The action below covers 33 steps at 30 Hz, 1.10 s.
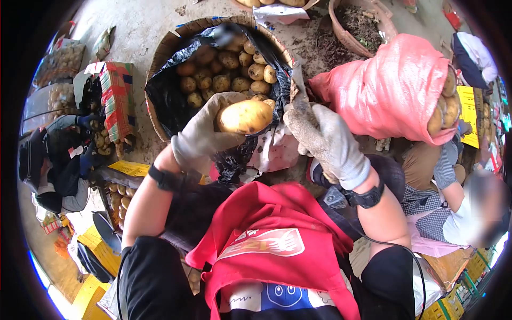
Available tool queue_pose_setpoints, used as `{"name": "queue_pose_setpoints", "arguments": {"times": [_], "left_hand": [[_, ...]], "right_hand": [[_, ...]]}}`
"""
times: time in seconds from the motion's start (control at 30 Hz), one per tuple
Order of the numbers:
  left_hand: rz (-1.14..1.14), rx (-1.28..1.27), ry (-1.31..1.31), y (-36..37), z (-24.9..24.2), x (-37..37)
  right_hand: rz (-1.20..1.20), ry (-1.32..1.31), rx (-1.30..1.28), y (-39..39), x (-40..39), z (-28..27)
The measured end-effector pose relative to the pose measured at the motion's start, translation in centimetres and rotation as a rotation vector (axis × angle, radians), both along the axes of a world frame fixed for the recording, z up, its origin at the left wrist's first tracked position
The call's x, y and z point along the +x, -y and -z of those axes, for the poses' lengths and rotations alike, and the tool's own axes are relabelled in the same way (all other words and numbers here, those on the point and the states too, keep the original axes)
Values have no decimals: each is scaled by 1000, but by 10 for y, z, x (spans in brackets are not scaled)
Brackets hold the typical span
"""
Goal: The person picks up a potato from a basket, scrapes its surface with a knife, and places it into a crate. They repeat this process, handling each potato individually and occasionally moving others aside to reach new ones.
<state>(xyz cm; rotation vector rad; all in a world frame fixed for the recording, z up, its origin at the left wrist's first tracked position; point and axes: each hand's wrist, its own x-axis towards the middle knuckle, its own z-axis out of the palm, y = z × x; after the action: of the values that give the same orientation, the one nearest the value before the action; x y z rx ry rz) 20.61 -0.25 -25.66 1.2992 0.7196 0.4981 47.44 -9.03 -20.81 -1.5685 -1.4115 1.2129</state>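
Observation:
My left hand (205, 130), in a pale grey work glove, grips a large yellow potato (245, 117) above the near rim of a round basket (154, 114). Black plastic (162, 90) lines that basket, and many potatoes (221, 82) lie inside. To its right, my right hand (333, 141), gloved too, is closed around the handle of a knife (300, 88) whose dirty blade points away from me. The blade and the potato are apart.
A pink sack (381, 88) of potatoes lies at the right. Behind it stands a pink basket (341, 29) with soil. One person (453, 197) sits at the right, another (58, 160) at the left. A striped bag (118, 101) and yellow crates (98, 250) are at the left.

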Motion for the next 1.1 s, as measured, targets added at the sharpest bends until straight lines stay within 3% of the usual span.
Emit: {"name": "queue_pose_setpoints", "arguments": {"times": [0.07,0.1,0.13,0.2,0.3,0.4,0.47,0.53,0.67,0.8,0.93,1.0,1.03,1.1], "left_hand": [[-33,49,-86,22,-12,3],[-64,297,-160,34,-11,4],[-99,543,-236,44,-12,6],[-133,524,-202,63,-20,12],[-311,-4,266,85,-28,14],[-249,-175,296,94,-45,7],[-244,-208,172,96,-49,-4],[-227,-210,130,99,-42,-7],[-301,-165,223,99,-28,-8],[-303,-134,248,93,-13,-5],[-370,-250,385,90,-11,4],[-322,-406,294,82,-11,-5],[-298,-467,226,77,-12,-10],[-308,-398,239,73,-10,-9]], "right_hand": [[46,-433,-359,6,-9,-23],[-143,-295,-200,12,-2,-13],[-150,-284,-194,16,-5,-17],[-17,-583,-421,22,-14,-25],[-67,-570,-358,28,-12,-15],[-130,-522,-298,29,-12,-17],[-187,-578,-112,29,-17,-6],[-225,-556,-141,32,-16,-4],[-85,-476,-296,32,-10,-7],[-214,-362,-582,24,-7,-15],[-64,-443,-355,16,-22,-6],[-156,-454,-30,13,-24,18],[-173,-569,-146,12,-21,23],[-207,-474,-118,6,-20,26]]}}
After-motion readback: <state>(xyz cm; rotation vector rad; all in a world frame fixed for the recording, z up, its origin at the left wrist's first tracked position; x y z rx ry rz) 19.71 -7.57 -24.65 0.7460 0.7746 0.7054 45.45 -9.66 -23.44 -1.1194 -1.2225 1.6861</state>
